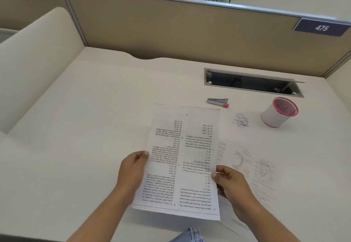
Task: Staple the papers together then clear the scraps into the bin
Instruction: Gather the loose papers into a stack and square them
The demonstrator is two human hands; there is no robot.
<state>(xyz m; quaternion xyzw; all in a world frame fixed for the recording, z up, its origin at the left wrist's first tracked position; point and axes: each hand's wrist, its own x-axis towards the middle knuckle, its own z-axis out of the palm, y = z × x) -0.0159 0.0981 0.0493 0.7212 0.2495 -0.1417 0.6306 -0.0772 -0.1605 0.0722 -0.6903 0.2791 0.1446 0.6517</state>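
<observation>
1. Printed white paper sheet [182, 164]: held by both side edges over the counter's [95, 109] near edge, text upside down to the viewer.
2. Left hand [133, 171]: grip closed on the sheet's left edge.
3. Right hand [230, 182]: grip closed on its right edge.
4. Second diagram-printed sheet [254, 171]: flat toward the right edge, not yet gathered.
5. Small grey-and-pink stapler [218, 102]: untouched, beyond the sheets.
6. Pile of shredded paper scraps [240, 120]: uncleared, just beside the white-and-red mesh bin [278, 111].
7. Progress: judged early; stapling and clearing remain.
</observation>
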